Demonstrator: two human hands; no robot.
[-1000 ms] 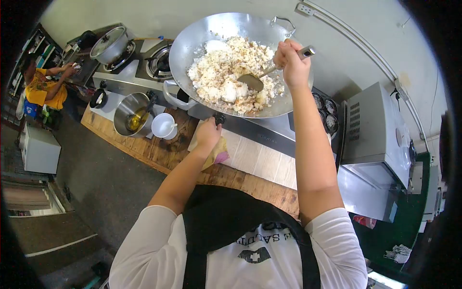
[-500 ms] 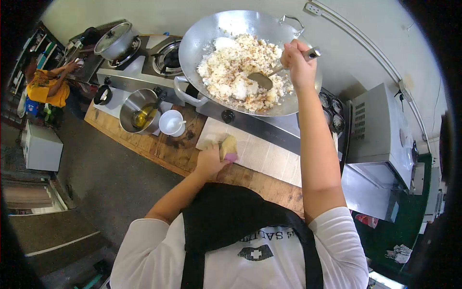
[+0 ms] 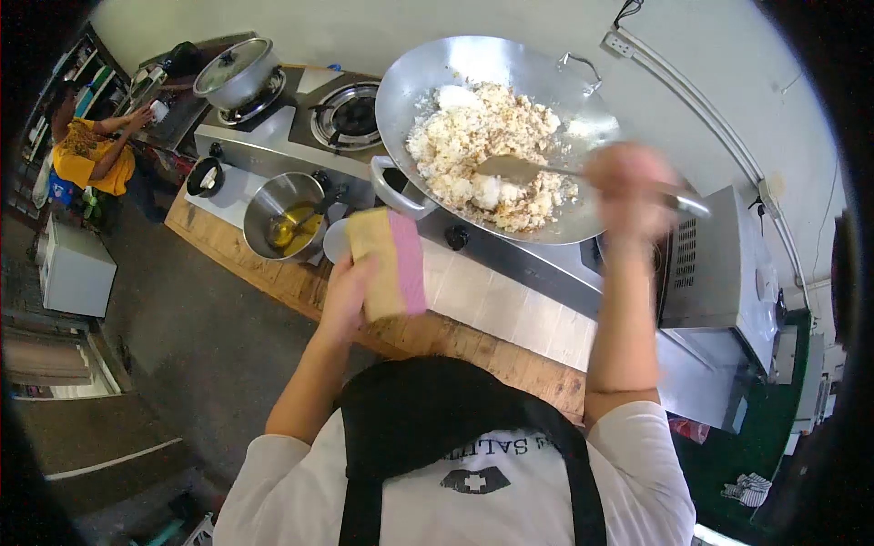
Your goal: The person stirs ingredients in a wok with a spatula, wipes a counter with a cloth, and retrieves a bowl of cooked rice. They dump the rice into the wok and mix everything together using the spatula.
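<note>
My left hand (image 3: pixel 342 296) is wrapped round the lower left edge of a folded tan and pink cloth (image 3: pixel 382 264), lifted above the wooden counter. My right hand (image 3: pixel 633 187), blurred by motion, grips the handle of a long metal wok ladle (image 3: pixel 512 168). The ladle's bowl lies at the browned rice (image 3: pixel 487 127) in a wide silver wok (image 3: pixel 401 86). A paler clump of rice sits just below the ladle's bowl. Part of a white bowl (image 3: pixel 336 240) shows behind the cloth.
Left of the wok are a gas burner (image 3: pixel 355 116) and a lidded pot (image 3: pixel 238 75). A steel bowl (image 3: pixel 264 205) with yellow liquid stands on the wooden counter (image 3: pixel 218 232). Cardboard (image 3: pixel 510 305) lies in front of the stove. A person in yellow (image 3: pixel 86 159) works far left.
My left hand has raised the cloth off the counter, and it now shows larger and flatter. My right hand has moved right and down with the ladle. The view has shifted slightly.
</note>
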